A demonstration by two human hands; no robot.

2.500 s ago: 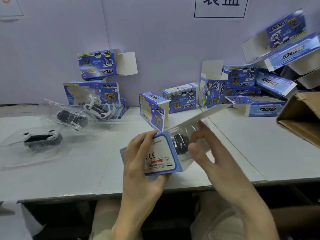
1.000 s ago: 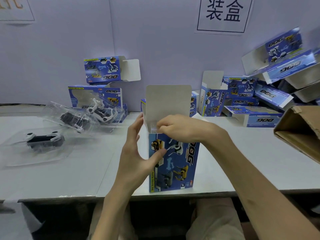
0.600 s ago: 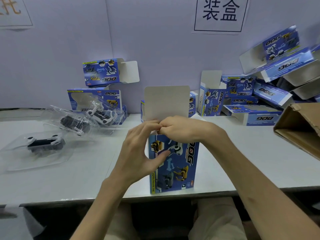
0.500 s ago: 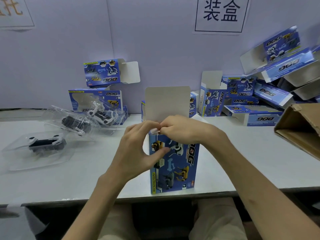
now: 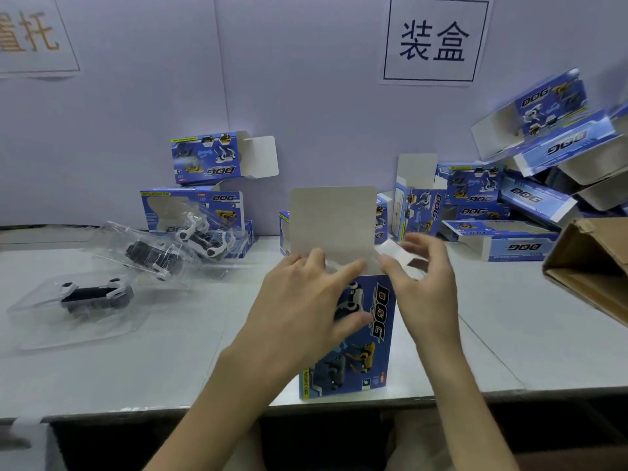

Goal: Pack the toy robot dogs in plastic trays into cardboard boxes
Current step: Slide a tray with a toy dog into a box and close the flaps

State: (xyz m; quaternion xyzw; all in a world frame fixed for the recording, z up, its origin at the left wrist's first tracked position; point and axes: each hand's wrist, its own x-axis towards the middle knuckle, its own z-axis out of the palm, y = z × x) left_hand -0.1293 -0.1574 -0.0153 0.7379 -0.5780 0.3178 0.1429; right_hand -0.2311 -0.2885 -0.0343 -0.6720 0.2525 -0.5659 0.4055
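Nearest us, by the table's (image 5: 153,368) front edge, the blue box (image 5: 370,338) stands upright, its lid flap (image 5: 333,222) raised. Our left hand (image 5: 306,311) grasps its top, thumb across the printed face. Our right hand (image 5: 424,287), at the box's 2 o'clock, is released, fingers spread by a side flap (image 5: 399,253). Toy dogs in trays (image 5: 91,295) lie at 10 o'clock, and empty boxes (image 5: 475,202) pile up at 1 o'clock.

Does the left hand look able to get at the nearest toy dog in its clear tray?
Probably yes. The toy dog lies in its tray on the table to that hand's left, with nothing between. But the left hand grips the upright box, so it must let go first.
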